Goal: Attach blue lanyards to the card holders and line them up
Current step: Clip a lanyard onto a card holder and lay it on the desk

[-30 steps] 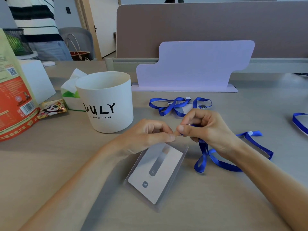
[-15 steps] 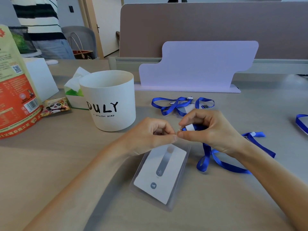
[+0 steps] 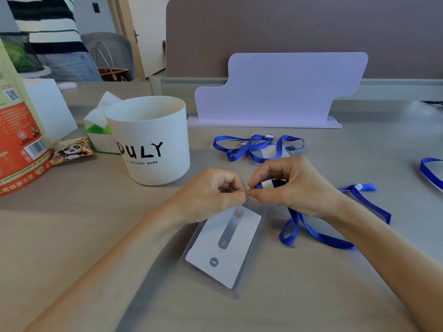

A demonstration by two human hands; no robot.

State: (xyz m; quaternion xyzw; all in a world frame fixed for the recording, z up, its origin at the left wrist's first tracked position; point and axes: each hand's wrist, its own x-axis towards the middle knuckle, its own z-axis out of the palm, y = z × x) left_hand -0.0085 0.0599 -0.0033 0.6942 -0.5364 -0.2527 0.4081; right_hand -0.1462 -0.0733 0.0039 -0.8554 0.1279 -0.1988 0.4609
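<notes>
On smooth beige table [image 3: 72, 236], matte white cylindrical cup [image 3: 151, 140] at left. Left hand [image 3: 213, 192] pinches top edge of clear flat plastic card holder [image 3: 223, 250]; right hand [image 3: 292, 188] pinches woven blue lanyard [image 3: 311, 232] clip end, fingertips touching.

White cup [image 3: 153, 142], tissue pack [image 3: 98, 121], snack packet [image 3: 72, 149].

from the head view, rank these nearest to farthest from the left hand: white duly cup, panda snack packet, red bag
From the left hand:
1. White DULY cup, just behind it to the left.
2. Panda snack packet, beyond the cup, further left.
3. Red bag, at the far left edge.
</notes>
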